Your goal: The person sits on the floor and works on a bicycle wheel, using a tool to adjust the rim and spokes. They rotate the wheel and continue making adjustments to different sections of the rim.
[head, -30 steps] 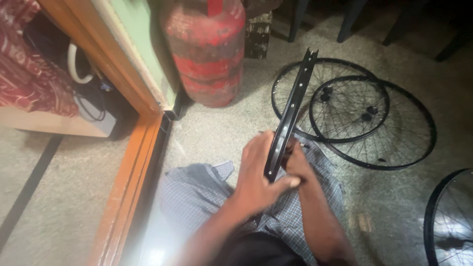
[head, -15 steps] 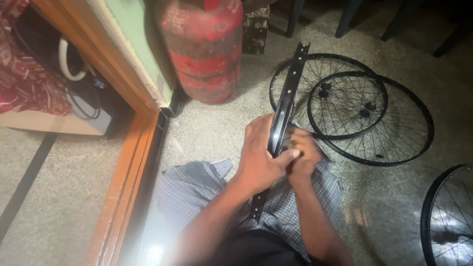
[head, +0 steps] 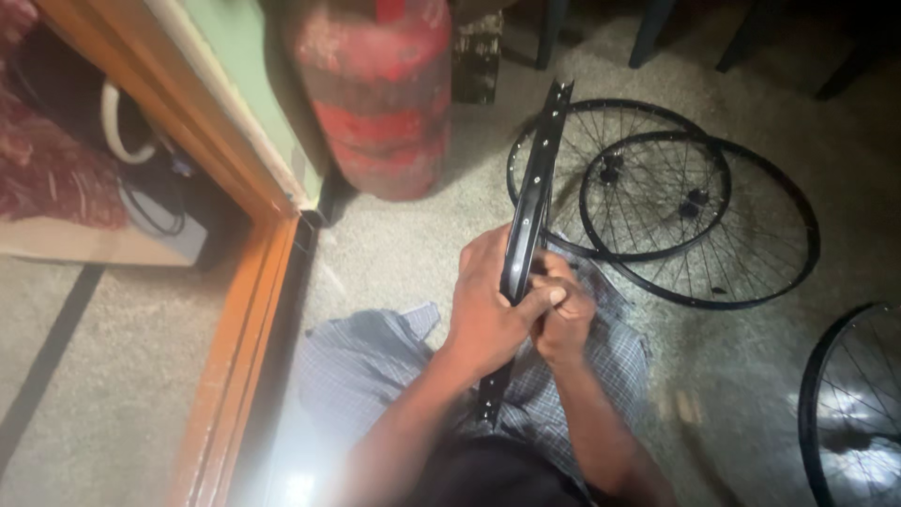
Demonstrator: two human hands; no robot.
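Both hands sit together over the lap, clamped on the same black bicycle rim (head: 533, 202). The left hand (head: 488, 310) wraps around the rim from the left side, thumb laid across its front, and the right hand (head: 563, 314) closes on it from the right, knuckles pressed against the left thumb. From where I watch, the two grips touch each other at the middle of the rim.

The rim stands edge-on to the camera, tilted a little to the right at the top. Its upper end reaches up toward the red gas cylinder (head: 375, 94), and its lower end drops between the knees onto the checked blue-grey cloth (head: 375, 361) over the legs. A row of small holes runs along its inner face. I think the fingers of the right hand pinch something small at the rim, but the view is too blurred for me to tell.

On the speckled floor (head: 413, 244), to the right of the rim, two spoked wheels (head: 713, 225) lie flat and overlap each other. A third wheel (head: 854, 404) shows partly at the right edge of the floor. A wooden door frame (head: 244, 319) runs along the floor's left side, just beside the cylinder
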